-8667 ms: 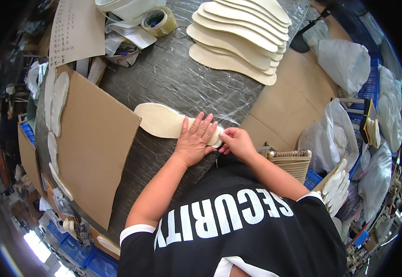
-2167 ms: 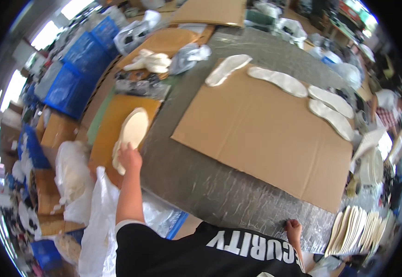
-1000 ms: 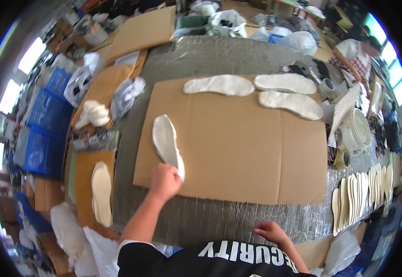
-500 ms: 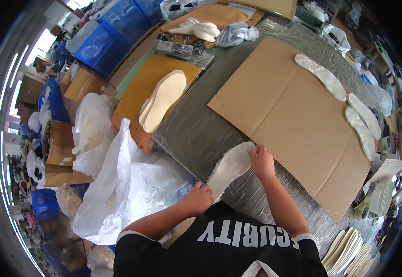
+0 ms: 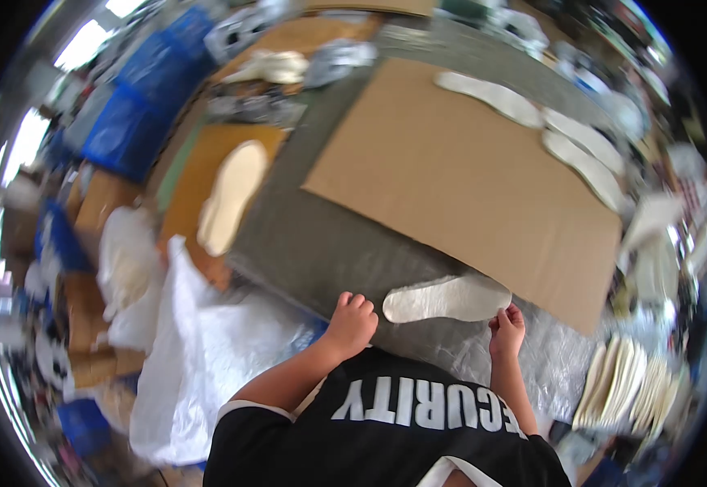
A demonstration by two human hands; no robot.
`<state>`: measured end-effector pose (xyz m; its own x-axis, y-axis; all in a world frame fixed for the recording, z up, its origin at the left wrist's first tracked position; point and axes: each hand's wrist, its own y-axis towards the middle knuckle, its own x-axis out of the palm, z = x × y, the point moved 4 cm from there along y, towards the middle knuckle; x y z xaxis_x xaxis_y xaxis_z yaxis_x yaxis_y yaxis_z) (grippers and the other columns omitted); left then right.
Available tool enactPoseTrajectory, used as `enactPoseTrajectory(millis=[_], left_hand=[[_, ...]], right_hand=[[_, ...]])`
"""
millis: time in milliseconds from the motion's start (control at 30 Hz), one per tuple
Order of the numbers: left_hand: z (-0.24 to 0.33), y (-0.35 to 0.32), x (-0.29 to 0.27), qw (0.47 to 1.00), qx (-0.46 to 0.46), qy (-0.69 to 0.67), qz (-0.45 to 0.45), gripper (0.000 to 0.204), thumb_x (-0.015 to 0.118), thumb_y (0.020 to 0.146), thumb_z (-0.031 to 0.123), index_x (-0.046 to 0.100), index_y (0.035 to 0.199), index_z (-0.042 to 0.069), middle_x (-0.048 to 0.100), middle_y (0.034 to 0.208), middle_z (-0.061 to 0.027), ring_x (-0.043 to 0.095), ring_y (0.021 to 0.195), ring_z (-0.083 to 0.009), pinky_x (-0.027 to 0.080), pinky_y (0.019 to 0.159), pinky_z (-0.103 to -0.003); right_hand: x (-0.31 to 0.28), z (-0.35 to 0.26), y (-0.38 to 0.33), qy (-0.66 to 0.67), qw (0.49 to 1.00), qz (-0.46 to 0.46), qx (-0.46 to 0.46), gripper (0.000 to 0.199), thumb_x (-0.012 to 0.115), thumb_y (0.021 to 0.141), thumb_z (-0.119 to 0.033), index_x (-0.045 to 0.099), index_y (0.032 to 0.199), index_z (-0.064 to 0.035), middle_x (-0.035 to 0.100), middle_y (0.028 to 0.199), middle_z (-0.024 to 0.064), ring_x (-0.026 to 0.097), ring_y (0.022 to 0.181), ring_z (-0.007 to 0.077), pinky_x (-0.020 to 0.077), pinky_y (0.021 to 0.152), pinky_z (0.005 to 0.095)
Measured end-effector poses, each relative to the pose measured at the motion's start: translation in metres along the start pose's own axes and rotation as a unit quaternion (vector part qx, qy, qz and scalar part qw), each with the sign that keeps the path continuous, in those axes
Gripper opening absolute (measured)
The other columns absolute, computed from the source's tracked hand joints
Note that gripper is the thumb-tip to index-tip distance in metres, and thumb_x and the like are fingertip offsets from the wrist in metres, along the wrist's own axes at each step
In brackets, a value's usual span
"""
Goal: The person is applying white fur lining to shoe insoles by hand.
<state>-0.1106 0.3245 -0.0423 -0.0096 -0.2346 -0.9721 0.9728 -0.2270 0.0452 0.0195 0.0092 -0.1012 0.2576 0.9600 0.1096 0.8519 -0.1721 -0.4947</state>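
A shiny off-white insole (image 5: 448, 299) lies almost crosswise in front of me, just off the near edge of a flat cardboard sheet (image 5: 451, 178). My right hand (image 5: 509, 326) pinches its right end between thumb and fingers. To the left of the insole's other end, my left hand (image 5: 352, 325) is apart from it, fingers curled in with nothing visible in them. Three similar insoles rest along the cardboard's far right side, including a single one (image 5: 489, 99) and a close pair (image 5: 584, 169).
Left of the dark table (image 5: 296, 243), a cream insole (image 5: 233, 195) lies on a yellow-brown board (image 5: 183, 215). A white plastic sack (image 5: 167, 381) spreads at the near left. Stacked insoles (image 5: 613, 381) stand at the near right. Blue crates (image 5: 126, 122) are at the far left.
My left hand has let go of the insole. My right hand has carried it rightward and turned it from slanted to nearly crosswise. The whole view has also shifted.
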Motion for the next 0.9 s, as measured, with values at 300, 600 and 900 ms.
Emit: enactPoseTrajectory(millis=[300,600,900], left_hand=[[0.112,0.125,0.019,0.953,0.235,-0.182,0.050,0.014,0.067,0.080,0.008,0.068,0.094,0.005,0.064,0.102,-0.0095,0.059,0.101,-0.0290,0.044,0.092,-0.043],[0.164,0.144,0.071,0.939,0.175,-0.263,-0.133,0.006,0.066,0.078,0.002,0.070,0.082,0.001,0.069,0.095,-0.0144,0.061,0.093,-0.0347,0.049,0.088,-0.042],[0.171,0.187,0.089,0.954,0.155,-0.076,-0.246,0.017,0.071,0.065,0.005,0.056,0.072,0.002,0.052,0.065,-0.0121,0.054,0.062,-0.0305,0.045,0.058,-0.040]], right_hand=[[-0.152,-0.001,-0.036,0.041,0.977,0.199,-0.063,0.024,0.060,0.088,0.002,0.050,0.105,-0.0107,0.058,0.076,0.0031,0.059,0.059,0.0136,0.0500,0.052,0.0281],[-0.225,0.023,-0.029,0.140,0.984,0.094,0.064,0.024,0.054,0.098,-0.012,0.064,0.119,-0.0065,0.065,0.090,0.0067,0.065,0.064,0.0145,0.0533,0.059,0.0270],[-0.362,-0.032,-0.048,0.018,0.977,0.206,-0.050,0.024,0.061,0.092,-0.017,0.067,0.111,-0.0027,0.069,0.089,0.0061,0.065,0.062,0.0126,0.0540,0.059,0.0296]])
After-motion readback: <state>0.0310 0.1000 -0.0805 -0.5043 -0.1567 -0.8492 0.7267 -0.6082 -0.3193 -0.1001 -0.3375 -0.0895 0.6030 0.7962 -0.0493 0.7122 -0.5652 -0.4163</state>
